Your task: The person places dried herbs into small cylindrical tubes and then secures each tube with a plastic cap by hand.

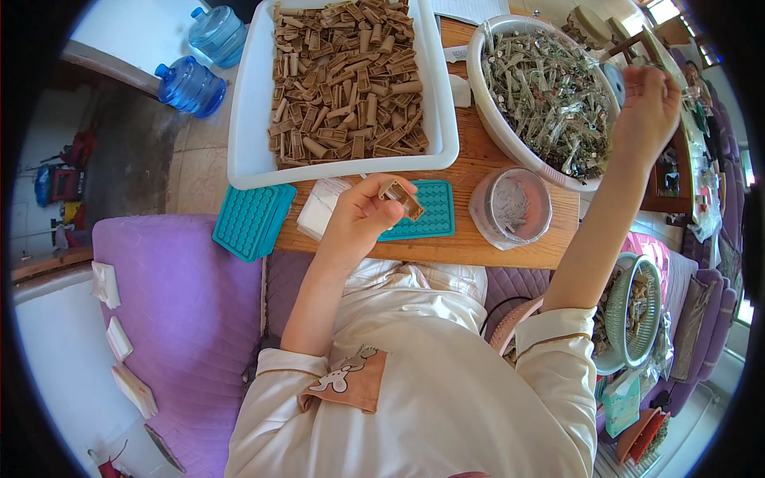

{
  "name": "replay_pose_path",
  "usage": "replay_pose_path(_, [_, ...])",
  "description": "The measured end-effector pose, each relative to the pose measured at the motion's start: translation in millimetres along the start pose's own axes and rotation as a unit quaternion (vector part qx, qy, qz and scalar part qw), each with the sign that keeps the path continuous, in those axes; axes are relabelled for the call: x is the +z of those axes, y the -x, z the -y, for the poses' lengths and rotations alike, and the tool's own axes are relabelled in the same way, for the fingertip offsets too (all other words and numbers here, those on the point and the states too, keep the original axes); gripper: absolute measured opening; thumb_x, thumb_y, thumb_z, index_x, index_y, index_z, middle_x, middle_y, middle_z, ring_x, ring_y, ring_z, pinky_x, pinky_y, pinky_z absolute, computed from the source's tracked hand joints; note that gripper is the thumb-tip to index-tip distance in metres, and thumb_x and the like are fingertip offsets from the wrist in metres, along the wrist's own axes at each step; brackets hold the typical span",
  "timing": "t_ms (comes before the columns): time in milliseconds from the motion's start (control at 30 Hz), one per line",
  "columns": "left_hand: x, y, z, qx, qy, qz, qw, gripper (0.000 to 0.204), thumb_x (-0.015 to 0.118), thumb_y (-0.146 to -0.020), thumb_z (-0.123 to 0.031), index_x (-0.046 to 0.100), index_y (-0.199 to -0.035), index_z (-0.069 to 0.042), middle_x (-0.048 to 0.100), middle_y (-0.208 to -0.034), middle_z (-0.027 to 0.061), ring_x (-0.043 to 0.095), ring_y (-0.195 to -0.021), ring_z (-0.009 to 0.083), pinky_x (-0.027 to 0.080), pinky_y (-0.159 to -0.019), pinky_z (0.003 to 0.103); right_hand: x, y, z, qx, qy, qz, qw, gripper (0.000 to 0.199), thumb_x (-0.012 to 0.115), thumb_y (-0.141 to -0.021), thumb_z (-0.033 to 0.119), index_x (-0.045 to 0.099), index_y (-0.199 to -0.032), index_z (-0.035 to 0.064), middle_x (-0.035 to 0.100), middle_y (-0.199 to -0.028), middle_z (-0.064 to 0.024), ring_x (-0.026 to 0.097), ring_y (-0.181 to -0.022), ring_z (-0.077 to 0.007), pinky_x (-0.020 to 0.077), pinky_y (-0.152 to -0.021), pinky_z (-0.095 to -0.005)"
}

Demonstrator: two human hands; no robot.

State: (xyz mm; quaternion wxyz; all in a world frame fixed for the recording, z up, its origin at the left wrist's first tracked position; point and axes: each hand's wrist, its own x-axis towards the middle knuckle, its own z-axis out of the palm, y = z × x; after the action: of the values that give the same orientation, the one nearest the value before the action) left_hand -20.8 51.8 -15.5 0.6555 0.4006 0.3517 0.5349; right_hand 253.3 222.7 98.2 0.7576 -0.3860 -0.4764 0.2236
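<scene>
My left hand [362, 213] is closed on a small brown plastic housing [401, 199], its hollow side facing up. Below that hand lie a teal tray with round cavities [430, 209] and a white stack of paper or cards [323, 209]. My right hand [652, 107] is raised past the right rim of a white basin [488, 99] of clear and metallic small parts [542, 95]. Its fingers are bent together, and whatever they hold is too small to make out. Many similar brown housings [347, 88] fill a white plastic tub [247, 111].
A clear bucket [484, 209] with grey slips stands at the table's right front. More teal trays [253, 221] are stacked at the left. Two blue water jugs [191, 86] stand on the floor. Beside my right arm are green baskets [637, 311] of brown pieces.
</scene>
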Motion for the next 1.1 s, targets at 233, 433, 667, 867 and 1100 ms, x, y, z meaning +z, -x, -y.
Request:
replay_pose_path(233, [2,15,6,0.014,0.066,-0.002,0.998,0.045,0.066,-0.071,-0.035,0.052,-0.098,-0.001,0.055,-0.078,0.0034,0.056,-0.071,0.0124,0.046,-0.064,0.024,0,12,30,0.024,-0.204,0.071,0.976,0.011,0.051,-0.082,0.001,0.044,-0.091,-0.0007,0.057,-0.082,-0.0131,0.056,-0.072,-0.0198,0.0477,-0.074,-0.0333])
replay_pose_path(433, [7,19,3,0.021,0.05,-0.001,0.999,0.052,0.065,-0.068,-0.042,0.051,-0.099,-0.002,0.053,-0.077,0.0022,0.055,-0.07,0.0106,0.045,-0.063,0.022,9,63,45,0.168,-0.276,0.192,0.927,0.012,0.051,-0.082,0.003,0.049,-0.093,0.0007,0.057,-0.081,-0.0108,0.049,-0.061,-0.0117,0.0416,-0.056,-0.0233])
replay_pose_path(667, [21,29,-3,0.082,0.126,-0.037,0.988,0.049,0.065,-0.072,-0.035,0.049,-0.105,-0.002,0.053,-0.093,0.0042,0.055,-0.085,0.0134,0.044,-0.073,0.026,26,159,81,0.189,0.065,0.335,0.921,0.012,0.06,-0.072,-0.002,0.056,-0.083,0.0014,0.056,-0.072,-0.0046,0.052,-0.056,-0.0088,0.0425,-0.048,-0.0209])
replay_pose_path(867, [31,43,-8,0.108,0.096,-0.021,0.989,0.044,0.068,-0.072,-0.018,0.048,-0.107,-0.001,0.053,-0.096,0.0061,0.054,-0.088,0.0132,0.044,-0.077,0.026,26,194,90,0.061,0.096,0.436,0.893,0.017,0.064,-0.064,-0.005,0.06,-0.079,0.002,0.054,-0.063,-0.0063,0.051,-0.051,-0.011,0.0402,-0.044,-0.0217])
replay_pose_path(1100, [35,49,-13,0.136,0.005,0.0,0.991,0.04,0.065,-0.074,-0.014,0.05,-0.108,0.001,0.054,-0.092,0.0054,0.055,-0.083,0.0115,0.043,-0.074,0.024,19,207,94,0.08,0.083,0.433,0.894,0.018,0.063,-0.064,-0.006,0.06,-0.08,0.0028,0.054,-0.063,-0.0048,0.052,-0.051,-0.0138,0.041,-0.043,-0.0234])
